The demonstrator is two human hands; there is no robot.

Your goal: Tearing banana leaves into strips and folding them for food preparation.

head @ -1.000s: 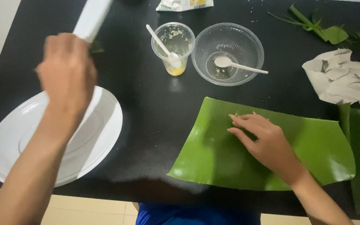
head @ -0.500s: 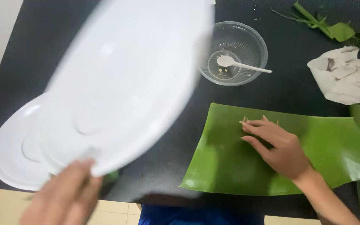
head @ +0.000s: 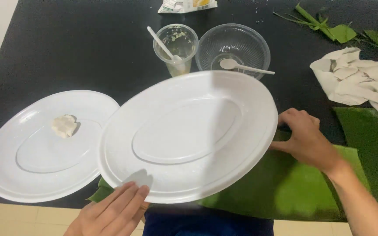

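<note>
Head view — cup [head: 176, 48], bowl [head: 233, 49] behind; white oval plate [head: 188, 136] covers leaf [head: 294, 192]. L hand [head: 112, 212] pinches its rim; R hand [head: 305, 140] touches edge, fingers apart.

Both arms were bare, no sleeves showing anywhere in the head view. The left hand [head: 110, 214] wore no ring and no glove, its nails cut short. The right hand [head: 305, 140] was likewise unadorned, wrist free of watch or band. Between the forearms showed dark blue clothing [head: 206, 223].
</note>
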